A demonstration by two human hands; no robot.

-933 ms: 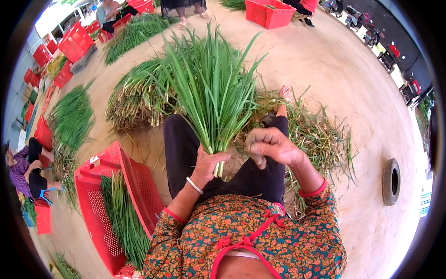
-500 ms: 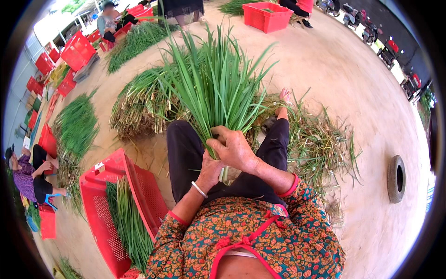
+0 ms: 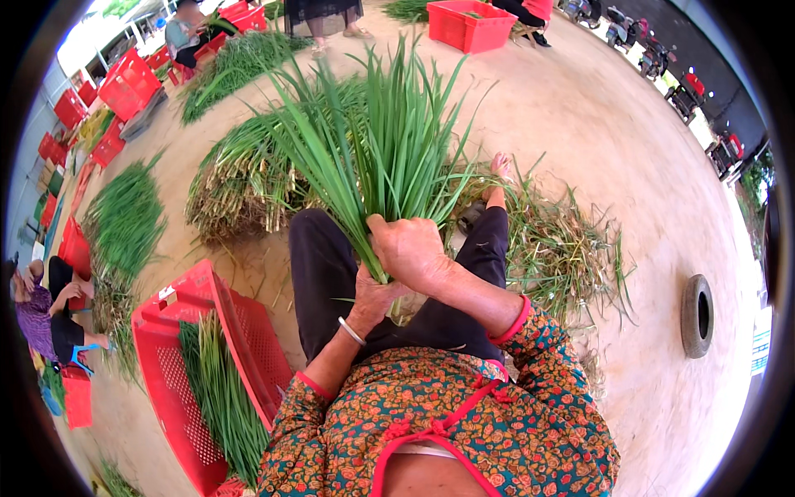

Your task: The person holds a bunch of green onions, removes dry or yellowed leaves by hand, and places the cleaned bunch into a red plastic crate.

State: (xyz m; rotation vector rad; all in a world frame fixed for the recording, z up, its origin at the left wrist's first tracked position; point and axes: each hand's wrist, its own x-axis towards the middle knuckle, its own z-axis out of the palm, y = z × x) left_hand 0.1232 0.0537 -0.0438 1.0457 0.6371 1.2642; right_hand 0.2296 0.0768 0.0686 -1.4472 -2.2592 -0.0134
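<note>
A bunch of garlic chives (image 3: 389,157) stands fanned out above my lap, its long flat green leaves pointing away from me. Around its lower stems my left hand (image 3: 374,296) is closed, with a pale bangle (image 3: 351,331) on that wrist. Just above it, my right hand (image 3: 408,251) lies over the bunch, back of the hand up and fingers curled on the stems. Most of the right fingertips are hidden behind the hand. A few pale stem ends stick out below both hands.
At my left a red perforated crate (image 3: 149,331) holds more chives (image 3: 224,389). Ahead lies a heap of uncleaned chives (image 3: 248,182); leaf scraps (image 3: 563,248) spread by my foot. Farther right is a tyre (image 3: 697,316). Other people sit among crates at the left and back.
My right hand has turned over the stems, its back now facing up and its fingers curled more tightly. The left hand keeps its grip. The whole view has shifted slightly.
</note>
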